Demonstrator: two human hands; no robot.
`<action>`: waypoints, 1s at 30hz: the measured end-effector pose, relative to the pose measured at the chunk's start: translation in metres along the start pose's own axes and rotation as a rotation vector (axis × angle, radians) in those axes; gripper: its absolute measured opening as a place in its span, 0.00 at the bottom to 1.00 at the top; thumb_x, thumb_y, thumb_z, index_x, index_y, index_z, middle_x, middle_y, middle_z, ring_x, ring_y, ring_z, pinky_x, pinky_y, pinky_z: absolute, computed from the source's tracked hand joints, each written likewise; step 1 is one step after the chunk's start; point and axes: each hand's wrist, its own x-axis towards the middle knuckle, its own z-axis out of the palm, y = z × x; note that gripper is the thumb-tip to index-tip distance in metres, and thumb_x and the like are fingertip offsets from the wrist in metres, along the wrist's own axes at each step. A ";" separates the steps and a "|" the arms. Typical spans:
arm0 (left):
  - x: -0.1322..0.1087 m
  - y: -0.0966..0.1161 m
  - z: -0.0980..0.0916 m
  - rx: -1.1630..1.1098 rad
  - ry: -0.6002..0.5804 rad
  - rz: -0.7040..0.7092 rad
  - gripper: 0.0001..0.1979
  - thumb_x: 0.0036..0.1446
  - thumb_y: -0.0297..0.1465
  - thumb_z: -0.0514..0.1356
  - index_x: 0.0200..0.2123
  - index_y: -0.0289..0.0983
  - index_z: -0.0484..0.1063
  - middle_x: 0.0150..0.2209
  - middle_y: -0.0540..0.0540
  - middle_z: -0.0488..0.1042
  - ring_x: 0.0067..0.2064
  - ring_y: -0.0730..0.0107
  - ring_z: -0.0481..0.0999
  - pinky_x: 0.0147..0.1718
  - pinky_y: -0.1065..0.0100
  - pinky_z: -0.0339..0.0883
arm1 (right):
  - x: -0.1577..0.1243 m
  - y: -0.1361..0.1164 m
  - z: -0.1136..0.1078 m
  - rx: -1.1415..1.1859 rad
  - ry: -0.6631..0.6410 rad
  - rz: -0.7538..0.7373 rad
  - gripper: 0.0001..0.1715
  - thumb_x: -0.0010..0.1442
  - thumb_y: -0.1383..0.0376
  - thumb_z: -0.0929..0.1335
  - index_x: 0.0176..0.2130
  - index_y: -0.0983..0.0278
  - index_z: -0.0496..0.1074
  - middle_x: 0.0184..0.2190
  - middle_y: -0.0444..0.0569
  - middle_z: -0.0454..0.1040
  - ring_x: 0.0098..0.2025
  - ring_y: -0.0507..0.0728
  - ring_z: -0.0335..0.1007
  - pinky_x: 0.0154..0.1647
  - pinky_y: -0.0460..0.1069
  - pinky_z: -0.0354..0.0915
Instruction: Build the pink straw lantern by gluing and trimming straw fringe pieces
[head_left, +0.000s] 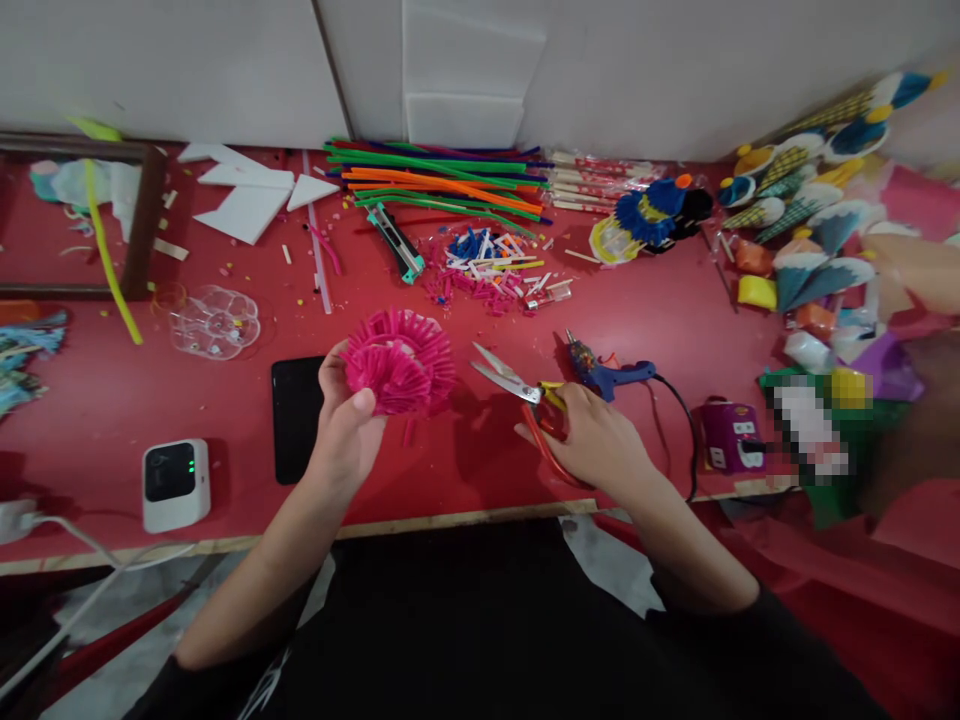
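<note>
My left hand [346, 425] grips a round pink pom-pom-like piece [397, 365], made of many short fuzzy pipe-cleaner lengths, with the thumb pressed on its near edge. My right hand [596, 435] is closed around the red and yellow handles of a pair of scissors [514, 382]. Their blades are slightly parted and point left toward the pink piece, without touching it. A short pink strip [409, 432] shows just below the piece. Behind both hands lies a heap of pink, white and blue cut bits [487, 265].
A blue glue gun [611, 375] lies right of the scissors, its cord running to a purple power socket [731, 437]. A black phone [294, 420] sits by my left hand. Farther back are a utility knife [396, 243] and colored pipe cleaners [442, 180]. A person's arm shows at right.
</note>
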 end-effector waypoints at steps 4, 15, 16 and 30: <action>0.002 0.004 -0.005 0.012 0.022 -0.034 0.24 0.45 0.45 0.75 0.41 0.47 0.70 0.46 0.52 0.77 0.46 0.65 0.78 0.43 0.64 0.75 | 0.002 0.008 0.010 -0.058 -0.001 -0.062 0.24 0.61 0.53 0.70 0.50 0.66 0.71 0.44 0.63 0.79 0.48 0.70 0.78 0.48 0.63 0.73; -0.006 -0.005 0.000 0.025 -0.053 -0.116 0.33 0.37 0.42 0.80 0.46 0.46 0.71 0.46 0.50 0.77 0.42 0.66 0.80 0.38 0.68 0.77 | 0.028 -0.071 -0.040 0.365 0.360 -0.546 0.08 0.67 0.65 0.70 0.47 0.60 0.77 0.37 0.47 0.80 0.40 0.56 0.74 0.44 0.52 0.70; -0.008 -0.006 0.000 0.036 -0.067 -0.119 0.33 0.38 0.42 0.80 0.47 0.47 0.70 0.46 0.50 0.76 0.44 0.65 0.80 0.38 0.67 0.77 | 0.031 -0.076 -0.040 0.338 0.354 -0.573 0.08 0.67 0.64 0.70 0.47 0.60 0.77 0.37 0.48 0.79 0.40 0.56 0.73 0.44 0.53 0.69; -0.016 0.002 -0.010 0.249 -0.279 0.049 0.44 0.40 0.38 0.79 0.57 0.48 0.61 0.51 0.45 0.70 0.48 0.61 0.78 0.42 0.65 0.77 | 0.050 -0.076 -0.045 0.448 0.250 -0.502 0.08 0.71 0.67 0.64 0.41 0.60 0.74 0.36 0.45 0.81 0.40 0.55 0.78 0.43 0.51 0.72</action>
